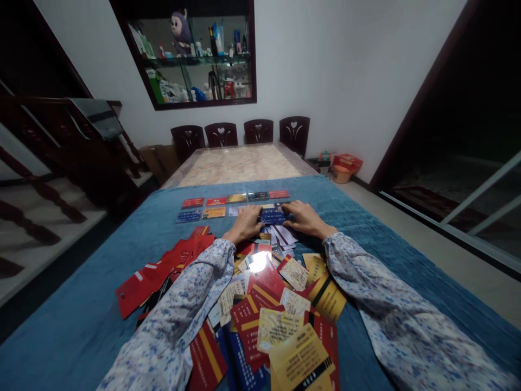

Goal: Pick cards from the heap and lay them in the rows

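Note:
Between my two hands is a dark blue card, held by its short sides just above the far end of a loose heap. My left hand has its fingers closed on the card's left edge. On the right edge, my right hand pinches it the same way. Beyond them lie two rows of cards, among them a red card, a gold card and an orange card. My left hand partly covers a pale card in the nearer row. Below my wrists spreads the heap of mixed cards.
A blue cloth covers the near part of the long table, whose marble-patterned top shows beyond. Several dark chairs stand at its far end. More red cards lie beside my left forearm. A wall shelf holds bottles and a plush toy.

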Action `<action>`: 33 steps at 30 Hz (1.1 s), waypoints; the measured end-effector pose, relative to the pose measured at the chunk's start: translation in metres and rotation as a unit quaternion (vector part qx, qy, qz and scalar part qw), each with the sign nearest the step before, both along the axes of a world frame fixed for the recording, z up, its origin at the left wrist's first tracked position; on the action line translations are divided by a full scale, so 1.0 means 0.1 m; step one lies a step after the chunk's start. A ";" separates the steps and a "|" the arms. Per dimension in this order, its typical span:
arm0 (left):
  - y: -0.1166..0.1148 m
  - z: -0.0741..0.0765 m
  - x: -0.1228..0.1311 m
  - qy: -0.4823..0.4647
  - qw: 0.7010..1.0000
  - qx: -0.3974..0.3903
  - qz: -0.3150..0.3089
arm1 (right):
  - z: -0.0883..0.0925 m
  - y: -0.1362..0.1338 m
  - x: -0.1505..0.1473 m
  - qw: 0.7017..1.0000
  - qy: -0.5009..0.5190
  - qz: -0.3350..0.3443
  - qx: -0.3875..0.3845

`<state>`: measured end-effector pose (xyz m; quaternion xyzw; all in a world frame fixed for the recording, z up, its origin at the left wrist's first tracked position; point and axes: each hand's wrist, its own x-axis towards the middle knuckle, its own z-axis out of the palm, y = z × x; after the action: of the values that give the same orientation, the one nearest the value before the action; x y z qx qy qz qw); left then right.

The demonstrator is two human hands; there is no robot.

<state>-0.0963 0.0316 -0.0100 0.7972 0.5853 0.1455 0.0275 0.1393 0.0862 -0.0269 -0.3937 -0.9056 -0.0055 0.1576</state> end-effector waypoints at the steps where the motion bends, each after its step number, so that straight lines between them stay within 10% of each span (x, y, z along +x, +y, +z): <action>1: 0.00 0.01 0.00 0.005 1.000 -0.003 -0.001 | 0.00 0.00 0.00 1.000 -0.004 -0.001 0.000; 20: -0.10 0.20 -0.12 0.054 0.998 -0.032 -0.002 | 0.21 -0.11 -0.12 0.999 -0.036 0.008 -0.023; 33: -0.25 0.30 -0.77 0.047 0.999 -0.024 0.004 | 0.45 -0.25 -0.78 0.995 -0.068 0.055 -0.038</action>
<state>-0.1737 0.0070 0.0204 0.7998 0.5926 0.0942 0.0180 0.0615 0.0611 0.0184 -0.3475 -0.9341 0.0113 0.0806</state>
